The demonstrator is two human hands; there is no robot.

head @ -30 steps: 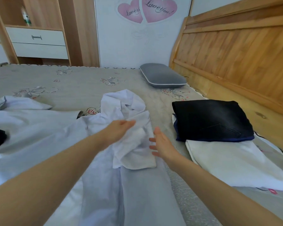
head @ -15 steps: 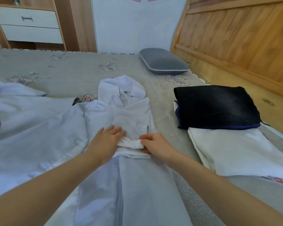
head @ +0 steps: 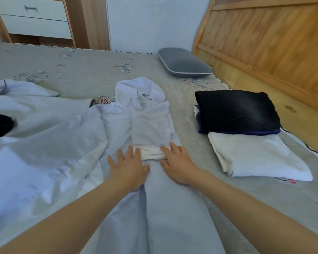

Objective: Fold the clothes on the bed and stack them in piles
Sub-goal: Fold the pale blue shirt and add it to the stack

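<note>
A grey pillow (head: 183,63) with pale piping lies close against the foot of the slatted wooden headboard (head: 275,44). Left of the headboard runs a pale wall (head: 151,22). Further left again, well apart from the headboard, stands a wooden cabinet (head: 88,21) with two white drawers (head: 33,17), the upper one carrying a dark handle (head: 30,8).
</note>
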